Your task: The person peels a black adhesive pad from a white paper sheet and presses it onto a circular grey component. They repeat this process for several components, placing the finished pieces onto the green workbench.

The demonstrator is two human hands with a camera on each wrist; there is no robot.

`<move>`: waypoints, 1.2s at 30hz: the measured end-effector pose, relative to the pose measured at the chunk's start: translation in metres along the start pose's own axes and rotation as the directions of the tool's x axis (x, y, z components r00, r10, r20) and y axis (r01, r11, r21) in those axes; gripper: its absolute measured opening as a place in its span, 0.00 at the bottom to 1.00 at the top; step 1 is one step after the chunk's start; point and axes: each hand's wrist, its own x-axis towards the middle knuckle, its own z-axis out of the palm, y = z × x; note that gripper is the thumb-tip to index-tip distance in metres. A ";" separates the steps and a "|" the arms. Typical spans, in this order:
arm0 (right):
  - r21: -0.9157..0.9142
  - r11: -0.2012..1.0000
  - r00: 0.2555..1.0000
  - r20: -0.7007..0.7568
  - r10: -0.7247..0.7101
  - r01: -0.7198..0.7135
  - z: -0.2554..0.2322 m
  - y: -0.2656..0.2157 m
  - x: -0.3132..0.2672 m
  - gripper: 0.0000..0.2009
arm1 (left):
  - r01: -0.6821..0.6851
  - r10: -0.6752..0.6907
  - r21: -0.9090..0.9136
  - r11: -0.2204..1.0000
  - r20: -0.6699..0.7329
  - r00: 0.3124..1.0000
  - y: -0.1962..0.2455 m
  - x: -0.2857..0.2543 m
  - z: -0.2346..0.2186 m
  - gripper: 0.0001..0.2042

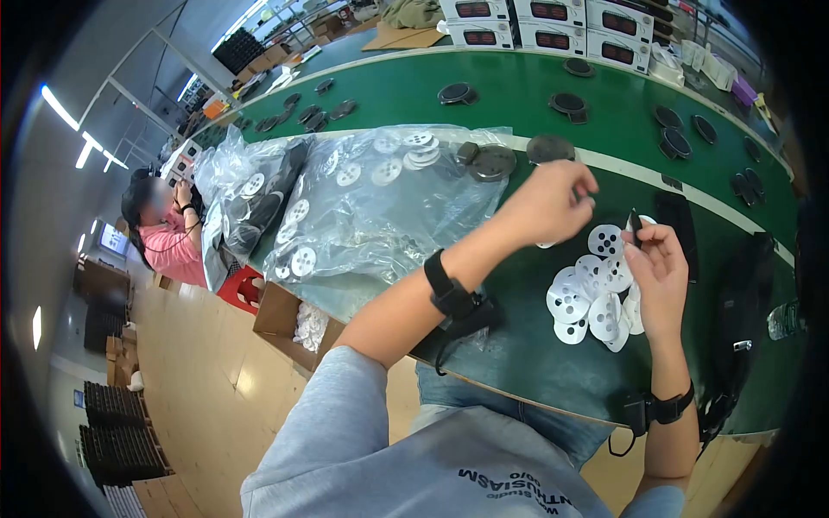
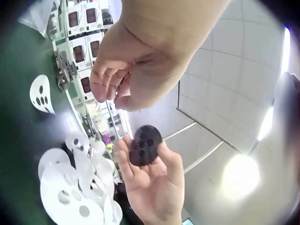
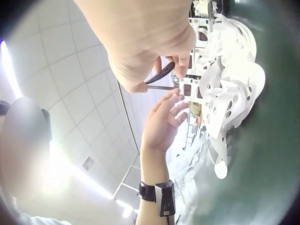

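My right hand [image 1: 663, 278] pinches a thin black disc with several round holes [image 2: 146, 145] between thumb and fingers. The disc appears edge-on in the head view, and as a curved dark strip in the right wrist view. My left hand [image 1: 557, 203] hovers to the left of it over the table, fingers loosely bent. In the right wrist view the left hand's fingertips [image 3: 174, 97] come close to the disc, overlapping the end of a thin grey strip beside it. Below the right hand lies a loose heap of white discs with holes [image 1: 568, 302].
A clear plastic bag [image 1: 363, 220] with more white discs lies on the left. Round dark parts [image 1: 567, 104] are scattered along the green bench [image 1: 389, 95], with boxes [image 1: 553, 26] behind. A carton [image 1: 281, 315] stands below the table edge. Another person [image 1: 173, 229] sits at far left.
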 end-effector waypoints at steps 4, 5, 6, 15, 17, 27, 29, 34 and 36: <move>-0.003 1.000 1.000 -0.016 -0.004 0.004 0.008 -0.007 0.000 0.12 | 0.201 -0.185 0.456 0.867 -0.081 0.979 -0.043 0.020 0.013 0.29; 0.008 1.000 1.000 0.014 -0.024 0.023 0.010 -0.006 0.000 0.13 | 0.257 -0.224 0.500 0.827 -0.127 0.966 -0.056 0.025 0.016 0.31; 0.013 0.999 0.999 0.028 -0.039 0.038 0.010 -0.003 0.000 0.13 | 0.303 -0.257 0.535 0.789 -0.160 0.953 -0.067 0.034 0.023 0.33; 0.034 0.997 0.998 0.022 -0.064 0.063 0.008 -0.007 -0.004 0.15 | 0.462 -0.351 0.489 0.740 -0.304 0.886 -0.082 0.056 0.047 0.26; 0.010 0.997 0.997 0.021 -0.074 0.074 0.008 -0.007 -0.004 0.15 | 0.479 -0.350 0.448 0.755 -0.342 0.872 -0.087 0.060 0.048 0.26; -0.148 0.972 0.984 0.036 -0.177 0.180 0.005 -0.007 -0.004 0.22 | 0.136 -0.193 -0.228 0.964 -0.246 0.950 -0.049 0.056 0.009 0.22; -0.171 0.964 0.979 0.045 -0.197 0.202 0.002 -0.005 -0.003 0.22 | 0.085 -0.094 -0.051 0.995 -0.211 0.973 -0.048 0.051 0.011 0.23; -0.171 0.966 0.981 0.021 -0.193 0.194 0.006 -0.004 -0.005 0.21 | -0.219 0.313 0.467 0.857 -0.132 0.940 -0.064 0.064 0.048 0.33; -0.176 0.967 0.982 0.027 -0.185 0.187 0.006 -0.005 -0.005 0.21 | -0.189 0.203 0.390 0.901 0.005 0.979 -0.070 0.072 0.058 0.32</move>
